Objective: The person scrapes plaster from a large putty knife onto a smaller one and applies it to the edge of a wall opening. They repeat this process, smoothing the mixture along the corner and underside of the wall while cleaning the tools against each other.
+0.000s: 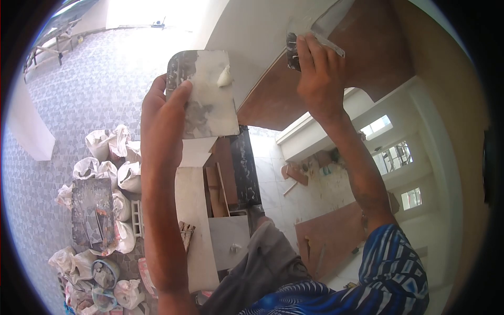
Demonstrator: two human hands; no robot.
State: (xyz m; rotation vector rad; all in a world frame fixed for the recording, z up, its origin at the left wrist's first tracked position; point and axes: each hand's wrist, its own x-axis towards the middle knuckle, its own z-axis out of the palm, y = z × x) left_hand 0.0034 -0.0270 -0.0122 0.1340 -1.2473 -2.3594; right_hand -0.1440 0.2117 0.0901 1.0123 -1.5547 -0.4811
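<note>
My left hand (170, 102) grips a flat putty board (207, 97) by its dark left edge, thumb on top. White putty smears cover the board, with a small thick lump (224, 77) near its upper right. My right hand (321, 71) is raised and closed around a putty knife (292, 51) with a dark, putty-stained edge. The knife is at a brown panel (367, 47) beside a white-coated surface (252, 42); whether it touches cannot be made out. The two hands are apart, with the panel's lower edge between them.
Several white sacks (128, 176) stand on the patterned tile floor (94, 79) at left, around a stained board (93, 210) and a bucket (106, 273). Below me is a white plank (194, 226). A brown sheet (331, 236) and debris lie on the floor at right.
</note>
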